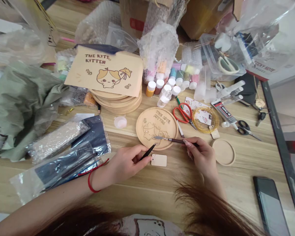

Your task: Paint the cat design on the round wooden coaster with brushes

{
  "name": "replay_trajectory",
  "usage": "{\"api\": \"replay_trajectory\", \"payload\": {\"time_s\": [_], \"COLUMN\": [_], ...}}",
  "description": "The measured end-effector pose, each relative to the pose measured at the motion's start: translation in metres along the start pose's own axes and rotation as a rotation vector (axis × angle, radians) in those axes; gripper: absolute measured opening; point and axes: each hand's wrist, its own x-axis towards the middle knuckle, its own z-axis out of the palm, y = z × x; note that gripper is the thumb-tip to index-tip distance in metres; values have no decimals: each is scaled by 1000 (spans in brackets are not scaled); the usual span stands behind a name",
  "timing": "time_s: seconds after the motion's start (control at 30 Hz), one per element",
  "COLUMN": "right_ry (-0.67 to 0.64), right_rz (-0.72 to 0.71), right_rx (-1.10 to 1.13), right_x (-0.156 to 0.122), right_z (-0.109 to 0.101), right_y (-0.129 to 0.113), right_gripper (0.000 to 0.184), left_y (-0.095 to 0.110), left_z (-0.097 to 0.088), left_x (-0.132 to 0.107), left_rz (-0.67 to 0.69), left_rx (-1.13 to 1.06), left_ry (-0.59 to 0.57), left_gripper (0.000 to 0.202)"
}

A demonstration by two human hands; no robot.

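Observation:
A round wooden plate [143, 137] with a raised rim lies on the table, bearing a kitten drawing and lettering in outline. My left hand [127, 162] is closed on black tweezers [148, 151], whose tips point at the plate's lower part. Between thumb and fingers, my right hand [201, 154] pinches a dark-handled palette knife [175, 140]. Its metal blade reaches over the drawing and nearly meets the tweezer tips. Whether anything small sits between them I cannot make out. A small pale wooden tag [159, 160] lies just below the plate.
Behind are stacked wooden plates [118, 105] under a kitten picture card [105, 70], and paint bottles [159, 87]. Red-handled scissors [183, 113], a gold wire coil [205, 119] and a glue tube [224, 113] lie right. A small round tray [223, 152] and phone [271, 205] are nearer; plastic packets [64, 164] lie left.

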Motion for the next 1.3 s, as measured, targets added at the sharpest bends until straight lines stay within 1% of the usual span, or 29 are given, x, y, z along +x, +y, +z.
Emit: {"api": "replay_trajectory", "payload": {"time_s": [0.1, 0.3, 0.53, 0.67, 0.87, 1.13, 1.3], "right_ry": [0, 6, 4, 2, -3, -19, -4], "right_rz": [20, 39, 49, 42, 39, 25, 51], "right_rx": [14, 28, 36, 48, 18, -16, 35], "right_x": [0, -1, -1, -1, 0, 1, -1], "right_z": [1, 1, 0, 1, 2, 0, -1], "right_y": [-2, -2, -2, -2, -3, 3, 2], "right_gripper": [22, 20, 21, 21, 21, 23, 21], "left_y": [-1, -3, -1, -1, -3, -6, -6], "left_z": [1, 1, -1, -1, 2, 3, 3], "left_x": [0, 1, 0, 1, 0, -1, -1], "left_rz": [5, 69, 58, 79, 137, 170, 187], "left_rx": [-4, 13, 20, 16, 16, 31, 26], "left_ry": [11, 20, 15, 11, 67, 70, 87], "left_gripper": [22, 20, 19, 18, 14, 13, 13]}}
